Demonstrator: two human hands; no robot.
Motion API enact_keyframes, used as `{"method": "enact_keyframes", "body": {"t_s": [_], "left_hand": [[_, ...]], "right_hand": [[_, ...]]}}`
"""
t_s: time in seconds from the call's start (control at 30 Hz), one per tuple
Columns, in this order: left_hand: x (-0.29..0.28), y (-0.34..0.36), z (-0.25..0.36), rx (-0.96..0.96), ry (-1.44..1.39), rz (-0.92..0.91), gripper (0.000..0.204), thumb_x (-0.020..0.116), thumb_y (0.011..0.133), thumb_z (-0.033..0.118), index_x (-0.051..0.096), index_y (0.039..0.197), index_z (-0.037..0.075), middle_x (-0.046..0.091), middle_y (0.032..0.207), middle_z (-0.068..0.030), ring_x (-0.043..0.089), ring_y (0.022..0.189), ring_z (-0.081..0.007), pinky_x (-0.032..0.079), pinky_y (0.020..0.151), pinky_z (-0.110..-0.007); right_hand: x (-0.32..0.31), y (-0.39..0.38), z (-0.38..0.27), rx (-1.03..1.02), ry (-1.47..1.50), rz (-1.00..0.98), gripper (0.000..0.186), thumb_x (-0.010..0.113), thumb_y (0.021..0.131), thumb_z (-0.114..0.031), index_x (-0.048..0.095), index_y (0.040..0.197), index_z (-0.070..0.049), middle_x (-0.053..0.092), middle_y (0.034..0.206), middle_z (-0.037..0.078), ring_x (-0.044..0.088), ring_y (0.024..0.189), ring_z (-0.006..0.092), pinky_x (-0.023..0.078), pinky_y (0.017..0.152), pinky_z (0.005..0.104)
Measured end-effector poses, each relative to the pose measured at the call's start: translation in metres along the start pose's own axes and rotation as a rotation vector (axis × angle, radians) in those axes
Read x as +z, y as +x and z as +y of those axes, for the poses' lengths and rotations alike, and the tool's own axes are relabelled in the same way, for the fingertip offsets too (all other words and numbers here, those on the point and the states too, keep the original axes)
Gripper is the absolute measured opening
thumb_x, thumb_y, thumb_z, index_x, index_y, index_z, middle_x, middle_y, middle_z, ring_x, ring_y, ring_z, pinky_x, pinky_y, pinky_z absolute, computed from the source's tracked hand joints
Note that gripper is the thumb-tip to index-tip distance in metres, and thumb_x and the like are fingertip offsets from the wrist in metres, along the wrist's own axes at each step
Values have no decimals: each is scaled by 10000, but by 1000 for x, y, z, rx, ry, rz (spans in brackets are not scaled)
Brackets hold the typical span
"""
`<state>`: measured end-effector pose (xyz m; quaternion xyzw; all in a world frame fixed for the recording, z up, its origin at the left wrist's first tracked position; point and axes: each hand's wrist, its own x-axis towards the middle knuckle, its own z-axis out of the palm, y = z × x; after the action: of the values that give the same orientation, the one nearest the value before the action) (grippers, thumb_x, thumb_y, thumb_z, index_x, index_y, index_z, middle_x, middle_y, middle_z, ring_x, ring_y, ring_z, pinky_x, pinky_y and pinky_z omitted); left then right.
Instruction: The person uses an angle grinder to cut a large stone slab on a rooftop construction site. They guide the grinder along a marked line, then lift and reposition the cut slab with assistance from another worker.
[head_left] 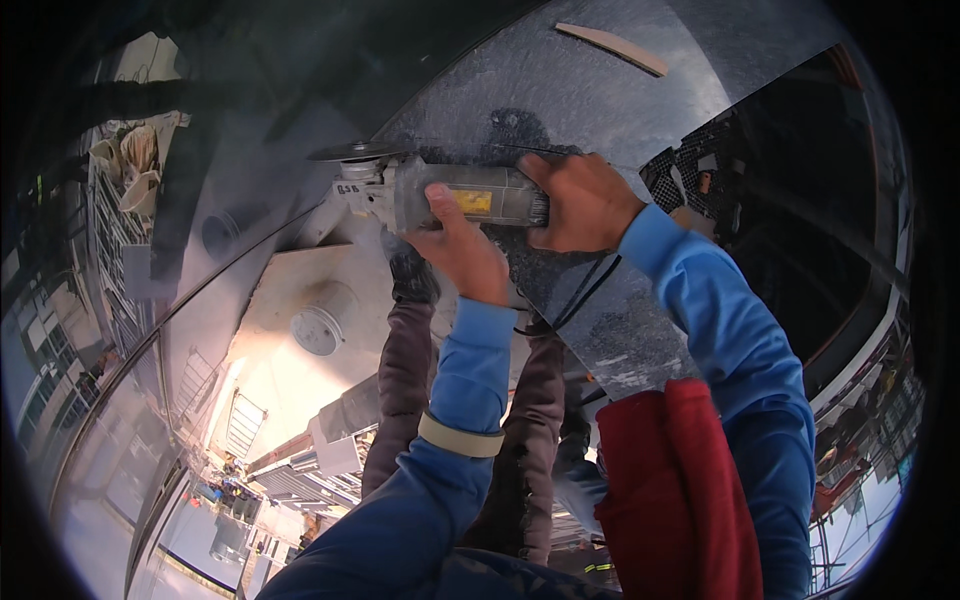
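Observation:
An angle grinder (470, 193) with a grey body and a yellow label lies sideways across both my hands. Its thin cutting disc (358, 151) sticks out at the left end, beyond the metal gear head. My left hand (462, 245) wraps round the body near the head, the thumb lying on top. At the rear end, my right hand (585, 200) is closed round the housing. A black cable (585, 295) hangs below the grinder. Beneath it is a grey, dusty slab-like surface (600, 110). Whether the disc touches anything is hard to tell.
A flat wooden strip (612, 48) lies on the grey surface at the far side. To the right is a dark opening (800, 220) with rubble by its edge. A whitish bucket (325, 320) stands lower left. Red cloth (670, 490) hangs in front of me.

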<state>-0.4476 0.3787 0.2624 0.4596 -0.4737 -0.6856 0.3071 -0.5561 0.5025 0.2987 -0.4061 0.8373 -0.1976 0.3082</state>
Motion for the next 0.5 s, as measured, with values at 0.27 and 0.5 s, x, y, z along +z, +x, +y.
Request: {"method": "enact_keyframes", "body": {"t_s": [0.27,0.5], "left_hand": [[-6,8,0,13,-32,-129,867,673,977,392,132,1552,34,365,1509,-217,492,1334,-327,537,1023,-480],[-7,4,0,-58,25,-83,918,681,963,438,112,1558,29,360,1514,-219,490,1338,-334,507,1046,-512]], "right_hand": [[7,0,10,-3,42,3,665,819,640,-286,581,1157,58,684,753,252,709,702,405,583,694,459],[12,-5,11,-29,59,53,646,813,653,-276,580,1148,67,676,724,248,706,682,405,583,675,446]]}}
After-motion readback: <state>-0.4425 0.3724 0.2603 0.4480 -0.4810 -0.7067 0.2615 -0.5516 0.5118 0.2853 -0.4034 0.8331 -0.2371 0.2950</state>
